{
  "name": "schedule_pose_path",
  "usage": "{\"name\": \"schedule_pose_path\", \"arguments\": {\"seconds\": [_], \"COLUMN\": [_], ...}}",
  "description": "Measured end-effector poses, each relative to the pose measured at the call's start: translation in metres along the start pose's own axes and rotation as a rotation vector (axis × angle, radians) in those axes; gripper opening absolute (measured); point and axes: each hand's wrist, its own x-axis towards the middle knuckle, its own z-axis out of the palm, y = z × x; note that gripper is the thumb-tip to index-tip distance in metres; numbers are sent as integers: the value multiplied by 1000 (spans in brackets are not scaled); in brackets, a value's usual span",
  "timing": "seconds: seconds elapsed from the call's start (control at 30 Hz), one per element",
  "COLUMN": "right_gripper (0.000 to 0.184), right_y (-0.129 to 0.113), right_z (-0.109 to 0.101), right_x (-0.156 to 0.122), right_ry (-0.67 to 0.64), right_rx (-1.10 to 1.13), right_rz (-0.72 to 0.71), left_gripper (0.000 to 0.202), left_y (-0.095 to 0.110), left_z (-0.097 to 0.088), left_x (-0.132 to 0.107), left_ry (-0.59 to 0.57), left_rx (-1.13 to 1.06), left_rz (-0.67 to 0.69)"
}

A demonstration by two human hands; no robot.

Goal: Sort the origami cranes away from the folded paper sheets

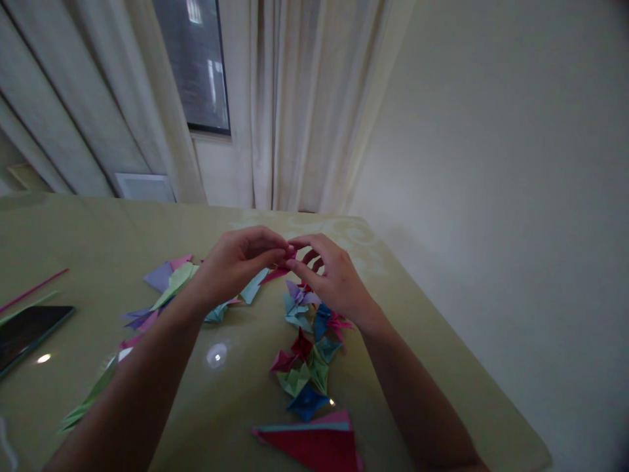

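Note:
My left hand (236, 262) and my right hand (330, 275) meet above the table (88, 229), fingertips pinched together on a small pink folded paper piece (287, 257). Both hands are closed on it. Below the hands lies a cluster of small folded paper flowers (304, 357) in purple, blue, red and green. Flat folded paper pieces (170, 278) in lilac, green and light blue lie under and left of my left wrist.
A stack of triangular folded sheets (314, 442), red on top, lies near the front. A dark phone (27, 331) rests at the left edge, with a pink straw (34, 288) behind it. Curtains (295, 98), a window and a wall stand behind the table.

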Motion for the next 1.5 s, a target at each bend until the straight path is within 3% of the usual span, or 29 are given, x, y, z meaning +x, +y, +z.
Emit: {"name": "schedule_pose_path", "arguments": {"seconds": [0.1, 0.27, 0.4, 0.67, 0.8, 0.97, 1.23, 1.37, 1.5], "right_gripper": [19, 21, 6, 29, 18, 19, 23, 25, 28], "right_y": [0, 5, 7, 2, 0, -6, -8, -9, -11], "right_z": [1, 2, 4, 8, 9, 7, 7, 6, 5], "right_x": [0, 2, 2, -1, 0, 0, -2, -2, -3], "right_ry": [9, 33, 71, 46, 130, 202, 226, 226, 231], "right_rx": [-9, 76, 129, 154, 135, 79, 33, 19, -11], "right_rz": [-29, -2, -19, -81, -114, -144, -186, -205, -218], "left_gripper": [30, 32, 33, 35, 37, 28, 20, 19, 30], "left_y": [2, 4, 7, 14, 16, 14, 14, 14, 17], "left_z": [3, 6, 6, 7, 8, 7, 1, 1, 2], "left_x": [0, 1, 1, -1, 0, -1, -3, -4, -5], "left_ry": [14, 85, 96, 168, 209, 285, 220, 268, 237], "left_rx": [-5, -97, -162, -214, -160, -43, 248, 278, 160], "left_rz": [18, 17, 11, -13, 16, 85, 169, 156, 128]}}
